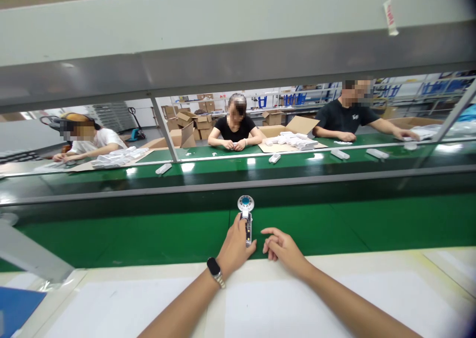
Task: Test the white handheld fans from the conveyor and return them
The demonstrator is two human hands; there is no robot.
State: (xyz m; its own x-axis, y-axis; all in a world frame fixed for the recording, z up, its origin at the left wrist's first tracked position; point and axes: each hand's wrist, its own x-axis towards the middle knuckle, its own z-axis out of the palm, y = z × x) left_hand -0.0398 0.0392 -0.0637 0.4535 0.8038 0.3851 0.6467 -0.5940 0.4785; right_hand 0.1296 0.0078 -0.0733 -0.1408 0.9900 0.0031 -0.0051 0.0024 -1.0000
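A small white handheld device (pixel 246 203) with a round, vented head and a blue-green centre lies on the green surface (pixel 312 229) in front of me. Its narrow body shows dark inner parts with small yellowish spots. My left hand (pixel 235 244), with a watch on the wrist, rests over the left side of that body, fingers on it and thumb near its lower end. To the right of the device, my right hand (pixel 279 248) holds nothing; its index finger points left and the other fingers are curled loosely.
White sheets (pixel 282 303) cover the near table edge. Beyond a metal rail (pixel 208 185), white parts (pixel 339 154) lie on a green belt. Three people sit across, beside piles of white pieces (pixel 292 140) and open cartons. A blue board (pixel 18 308) is at the lower left.
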